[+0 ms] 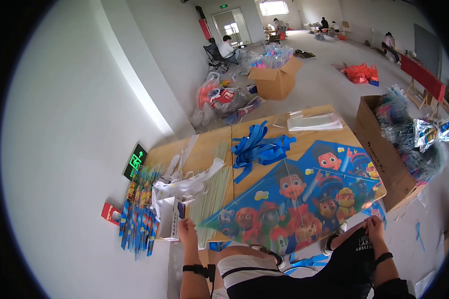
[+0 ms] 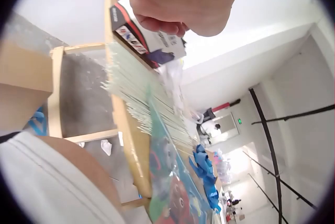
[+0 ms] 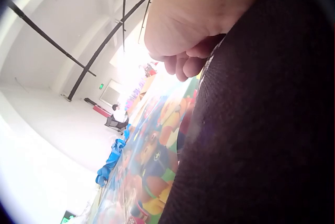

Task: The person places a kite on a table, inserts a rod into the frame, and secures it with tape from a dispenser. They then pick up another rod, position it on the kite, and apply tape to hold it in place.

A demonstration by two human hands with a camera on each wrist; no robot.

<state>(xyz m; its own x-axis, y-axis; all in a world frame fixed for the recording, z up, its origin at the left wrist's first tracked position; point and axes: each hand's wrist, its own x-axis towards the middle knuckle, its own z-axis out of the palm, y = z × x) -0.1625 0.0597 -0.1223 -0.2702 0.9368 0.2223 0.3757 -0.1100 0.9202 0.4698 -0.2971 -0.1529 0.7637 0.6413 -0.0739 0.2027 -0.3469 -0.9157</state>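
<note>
A kite [image 1: 290, 192] points its narrow tip toward the left hand [image 1: 187, 233]. That and the right hand [image 1: 374, 230] curl, any grip unclear.

Bright daylight from far windows; fisheye edges curve into black, wrist views glaring, soft.

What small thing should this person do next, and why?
I'd guess the left hand might ease the kite a little farther onto the table: its lower part sticks out past the table's near edge, over the legs, and its left tip lies close to that hand.
</note>
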